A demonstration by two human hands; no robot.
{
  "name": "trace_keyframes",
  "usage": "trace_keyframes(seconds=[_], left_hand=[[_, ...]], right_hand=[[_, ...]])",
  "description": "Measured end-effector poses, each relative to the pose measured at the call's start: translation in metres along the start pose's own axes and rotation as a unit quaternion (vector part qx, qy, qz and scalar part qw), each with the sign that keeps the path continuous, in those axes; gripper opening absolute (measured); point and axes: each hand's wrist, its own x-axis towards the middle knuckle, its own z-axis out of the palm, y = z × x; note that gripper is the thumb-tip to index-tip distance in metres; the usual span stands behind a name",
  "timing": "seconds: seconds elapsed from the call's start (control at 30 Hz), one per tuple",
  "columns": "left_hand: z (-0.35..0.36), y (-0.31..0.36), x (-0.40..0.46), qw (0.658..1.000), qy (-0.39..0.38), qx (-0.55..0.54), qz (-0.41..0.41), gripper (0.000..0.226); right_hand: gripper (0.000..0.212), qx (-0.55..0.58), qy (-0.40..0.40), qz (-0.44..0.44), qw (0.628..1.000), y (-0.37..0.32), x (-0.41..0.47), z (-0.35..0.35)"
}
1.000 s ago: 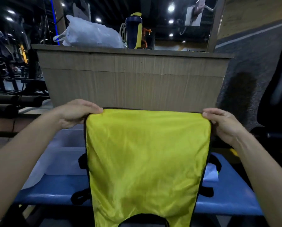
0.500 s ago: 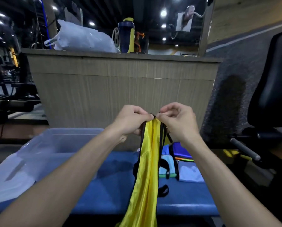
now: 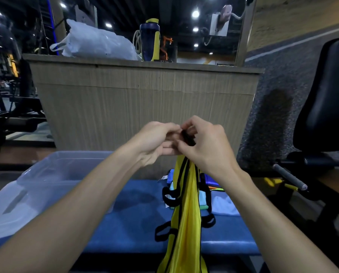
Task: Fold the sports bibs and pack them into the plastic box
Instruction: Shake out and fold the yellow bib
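Both hands meet at centre: the left hand and right hand pinch the top of a yellow bib, which hangs folded narrow over the blue tabletop. A clear plastic box sits at 9 o'clock, a pile of bibs at 3 o'clock behind the hanging one, and a wooden counter at 12 o'clock.

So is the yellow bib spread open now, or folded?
Folded lengthwise. The yellow bib hangs as a narrow strip, its top edge pinched between the left hand and right hand.
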Motion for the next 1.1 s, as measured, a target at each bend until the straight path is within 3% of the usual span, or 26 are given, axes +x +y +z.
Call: trace_keyframes(seconds=[0.1,0.17,0.23,0.33,0.4,0.47,0.63,0.8,0.93,1.1], left_hand=[[-0.009,0.002,-0.009,0.996,-0.062,-0.066,-0.013,0.033],[-0.018,-0.002,-0.015,0.995,-0.099,-0.003,-0.001,0.037],[-0.027,-0.011,-0.016,0.99,-0.083,0.105,0.052,0.033],[-0.042,-0.029,-0.009,0.976,-0.006,0.162,0.146,0.019],[-0.051,-0.039,-0.008,0.96,-0.002,0.208,0.185,0.025],[-0.052,-0.049,-0.011,0.944,-0.053,0.259,0.199,0.028],[-0.03,-0.073,-0.023,0.943,-0.163,0.227,0.179,0.031],[-0.014,-0.1,-0.023,0.929,-0.162,0.273,0.192,0.025],[-0.019,-0.116,-0.019,0.869,-0.119,0.419,0.236,0.053],[-0.046,-0.075,-0.012,0.792,-0.012,0.516,0.327,0.036]], right_hand=[[0.015,0.031,0.018,-0.015,0.999,0.013,0.004,-0.008],[0.018,0.086,-0.011,-0.001,0.996,0.025,0.008,-0.015],[0.021,0.177,-0.084,0.009,0.981,0.034,0.009,-0.021],[0.029,0.289,-0.175,0.041,0.94,0.044,0.011,-0.034],[0.036,0.288,-0.216,0.038,0.932,0.05,0.016,-0.045],[0.041,0.254,-0.241,0.026,0.936,0.054,0.022,-0.055],[0.042,0.192,-0.263,0.009,0.945,0.057,0.032,-0.062],[0.038,0.153,-0.238,0.006,0.959,0.061,0.031,-0.057],[0.03,0.142,-0.188,0.014,0.972,0.075,0.026,-0.056],[0.033,0.175,-0.168,0.076,0.967,0.102,0.011,-0.055]])
